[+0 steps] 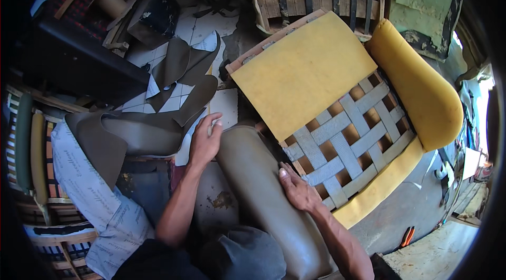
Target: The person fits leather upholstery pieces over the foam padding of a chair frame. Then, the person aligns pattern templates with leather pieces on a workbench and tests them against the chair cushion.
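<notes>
A chair frame with an armrest covered in grey-brown leatherette (258, 190) lies in front of me. My right hand (301, 190) rests on that armrest's inner edge, fingers stretched out, beside the woven grey webbing (350, 135) of the seat. Bare yellow foam (303, 74) covers the backrest, and the far armrest (416, 85) is also yellow foam. Left of the covered armrest, my left hand (204, 140) is raised with curled fingers; a small pale spot shows at the fingertips, too small to name. Near it lies loose brown leatherette (142, 132) with a white printed backing (84, 174).
Cut leatherette pieces (176, 64) lie on the white tiled floor. A dark padded seat (79, 58) stands at the far left. Another strapped wooden frame (321, 3) is at the back. Orange-handled pliers (407, 236) lie at the lower right.
</notes>
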Available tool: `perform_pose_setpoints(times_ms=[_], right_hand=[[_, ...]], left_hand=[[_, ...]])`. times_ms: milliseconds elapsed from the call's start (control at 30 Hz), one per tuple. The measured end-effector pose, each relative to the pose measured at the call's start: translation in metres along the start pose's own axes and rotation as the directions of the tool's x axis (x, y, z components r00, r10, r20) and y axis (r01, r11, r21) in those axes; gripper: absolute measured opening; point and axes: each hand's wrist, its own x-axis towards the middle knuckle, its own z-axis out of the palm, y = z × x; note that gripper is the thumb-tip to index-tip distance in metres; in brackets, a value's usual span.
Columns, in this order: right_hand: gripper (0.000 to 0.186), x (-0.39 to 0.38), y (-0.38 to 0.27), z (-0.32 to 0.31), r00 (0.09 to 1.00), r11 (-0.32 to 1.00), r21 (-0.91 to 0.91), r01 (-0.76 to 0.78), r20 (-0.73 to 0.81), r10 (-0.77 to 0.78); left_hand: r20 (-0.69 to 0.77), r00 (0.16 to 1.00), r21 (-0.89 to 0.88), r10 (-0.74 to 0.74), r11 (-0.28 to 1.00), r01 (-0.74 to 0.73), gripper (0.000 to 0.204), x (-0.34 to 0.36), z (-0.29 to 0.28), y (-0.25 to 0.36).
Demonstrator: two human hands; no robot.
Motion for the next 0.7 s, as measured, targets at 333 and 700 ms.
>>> perform_pose_setpoints(times_ms=[333, 700], right_hand=[[0.076, 0.089, -0.056, 0.005, 0.996, 0.995, 0.051, -0.084, -0.023, 0.085], [0.065, 0.091, -0.081, 0.009, 0.994, 0.983, -0.163, -0.085, -0.086, 0.072]], left_hand=[[0.721, 0.444, -0.57, -0.532, -0.09, 0.817, 0.043, 0.001, 0.057, -0.085], [0.706, 0.523, -0.47, -0.478, 0.237, 0.851, 0.049, 0.033, 0.074, -0.098]])
